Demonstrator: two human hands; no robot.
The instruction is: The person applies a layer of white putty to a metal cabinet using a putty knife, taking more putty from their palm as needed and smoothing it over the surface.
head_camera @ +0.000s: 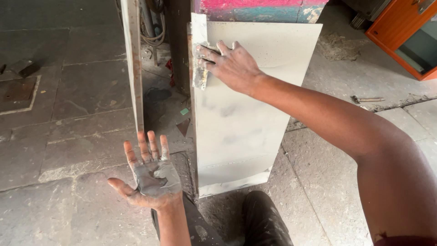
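A pale grey metal panel (pixel 246 123) stands upright on the floor in front of me, coated in smeared filler. My right hand (pixel 232 66) presses a flat scraper blade (pixel 200 73) against the panel's upper left edge, fingers spread over the blade. My left hand (pixel 152 175) is held palm up and open at the lower left, its palm covered in grey putty, holding nothing else. My dark-trousered knees (pixel 264 218) show below the panel.
A second narrow metal strip (pixel 134 68) leans upright to the left of the panel. Stone floor slabs (pixel 68 114) spread around. An orange cabinet (pixel 403 32) sits at the top right, a small tool (pixel 366 99) lies on the floor near it, and debris lies behind the panel.
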